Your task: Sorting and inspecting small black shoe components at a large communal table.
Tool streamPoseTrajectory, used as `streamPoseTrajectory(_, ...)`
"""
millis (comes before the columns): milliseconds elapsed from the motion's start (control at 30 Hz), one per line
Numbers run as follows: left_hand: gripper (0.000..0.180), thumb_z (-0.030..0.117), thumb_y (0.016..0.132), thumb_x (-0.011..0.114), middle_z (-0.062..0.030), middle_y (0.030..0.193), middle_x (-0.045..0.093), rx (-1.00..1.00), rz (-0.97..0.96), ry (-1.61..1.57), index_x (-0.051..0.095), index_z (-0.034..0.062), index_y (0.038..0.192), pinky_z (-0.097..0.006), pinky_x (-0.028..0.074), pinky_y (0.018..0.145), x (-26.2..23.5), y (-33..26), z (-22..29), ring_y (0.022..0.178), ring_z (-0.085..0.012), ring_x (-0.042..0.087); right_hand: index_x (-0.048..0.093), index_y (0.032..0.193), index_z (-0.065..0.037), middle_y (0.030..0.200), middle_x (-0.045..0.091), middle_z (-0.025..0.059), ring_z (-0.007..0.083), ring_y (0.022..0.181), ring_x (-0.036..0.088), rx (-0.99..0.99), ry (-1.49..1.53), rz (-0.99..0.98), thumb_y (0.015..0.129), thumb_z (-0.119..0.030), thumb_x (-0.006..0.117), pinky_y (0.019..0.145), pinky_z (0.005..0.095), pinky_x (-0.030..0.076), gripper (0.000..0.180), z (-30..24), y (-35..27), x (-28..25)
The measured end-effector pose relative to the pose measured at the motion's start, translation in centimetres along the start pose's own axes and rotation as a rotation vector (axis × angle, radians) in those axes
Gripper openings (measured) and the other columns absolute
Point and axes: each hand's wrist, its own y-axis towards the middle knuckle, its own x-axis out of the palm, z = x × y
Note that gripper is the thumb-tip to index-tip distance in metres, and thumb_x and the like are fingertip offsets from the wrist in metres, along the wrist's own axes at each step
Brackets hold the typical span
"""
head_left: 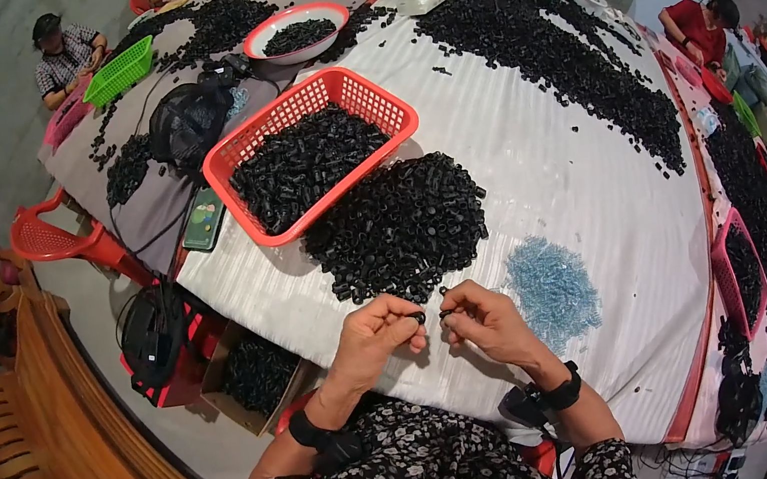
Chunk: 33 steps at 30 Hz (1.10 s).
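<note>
My left hand (377,336) pinches a small black plastic part (417,318) between thumb and fingertips. Close by on the right, my right hand (484,321) is closed on another small black part (446,312); its exact shape is mostly hidden by the fingers. Both hands hover over the near edge of the white-covered table (537,183). Just beyond them spreads a heap of small black ring-like parts (402,226). To the right of my right hand lies a pile of small clear bluish pieces (554,290).
A red plastic basket (314,155) full of black parts stands behind the heap, beside a phone (203,219). Farther off are a red-rimmed basin (296,33), a green basket (119,72) and a long black pile (555,48). Several people sit around. A wooden bench (43,449) stands left.
</note>
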Motion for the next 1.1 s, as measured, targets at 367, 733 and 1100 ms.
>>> streamPoseTrajectory(367,0.015,0.004,0.087,0.056,-0.0053,0.077,0.062,0.015,-0.051,0.123,0.057,-0.0031,0.100,-0.022,0.049,0.065,0.8,-0.4,-0.2,0.069,-0.0088,0.059,0.052,0.097,-0.001,0.080,0.053,-0.0002,0.0034,0.063,0.051,-0.030,0.147,-0.064,0.087,-0.006,0.055,0.053,0.0184,0.042,0.012,-1.5,-1.0,0.3)
streamPoseTrajectory(733,0.011,0.004,0.087,0.056,-0.0025,0.077,0.061,0.049,-0.130,0.291,0.058,-0.0015,0.096,-0.019,0.048,0.062,1.1,-1.1,0.1,0.068,-0.0062,0.057,0.048,0.090,-0.003,0.072,0.050,-0.0022,0.0025,0.060,0.045,0.090,0.070,-0.128,0.087,-0.007,0.054,0.052,0.0184,0.038,0.007,-2.8,-1.4,0.7)
streamPoseTrajectory(1100,0.004,0.002,0.083,0.061,0.0001,0.068,0.059,0.166,0.113,0.442,0.059,-0.0021,0.083,-0.018,0.043,0.054,2.9,-0.9,-1.9,0.062,-0.0028,0.052,0.045,0.090,0.001,0.073,0.044,0.0106,0.0254,0.066,0.049,-0.626,-1.045,0.069,0.071,-0.002,0.056,0.060,0.0341,0.043,0.022,-1.1,-2.0,2.4)
